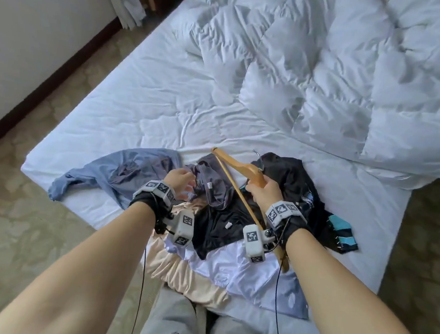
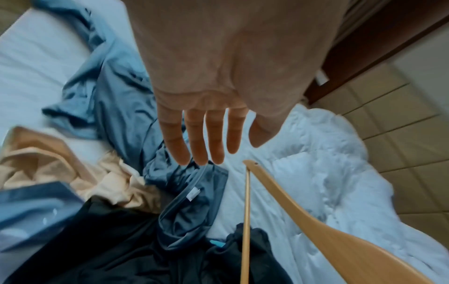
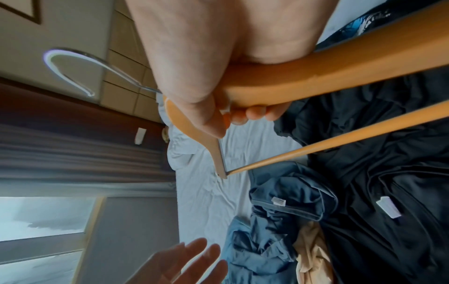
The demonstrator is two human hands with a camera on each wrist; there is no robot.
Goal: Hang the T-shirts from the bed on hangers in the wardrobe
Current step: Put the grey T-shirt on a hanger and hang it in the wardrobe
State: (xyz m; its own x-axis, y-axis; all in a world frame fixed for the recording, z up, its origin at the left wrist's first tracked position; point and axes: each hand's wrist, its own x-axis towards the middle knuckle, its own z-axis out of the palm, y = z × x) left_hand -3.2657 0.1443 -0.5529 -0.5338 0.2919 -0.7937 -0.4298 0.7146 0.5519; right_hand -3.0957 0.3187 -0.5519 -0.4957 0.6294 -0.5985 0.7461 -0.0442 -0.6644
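Soft daylight, no harsh shadows; wrist views motion-blurred, edges fisheye-warped; window washed out.

The near end of the wooden hanger runs behind the right wrist band in the head view, and in both wrist views its far arm is cut off by the picture's edge. The right hand covers the hanger's middle, so the base of the metal hook is hidden. The black shirt lies partly under that hand and hanger, and its print is too small to read. The beige shirt and the white shirt disappear under the pile and behind the forearms. The 2 small labels on the dark shirts are unreadable. The left hand is blurred and clipped at the right wrist view's bottom edge.
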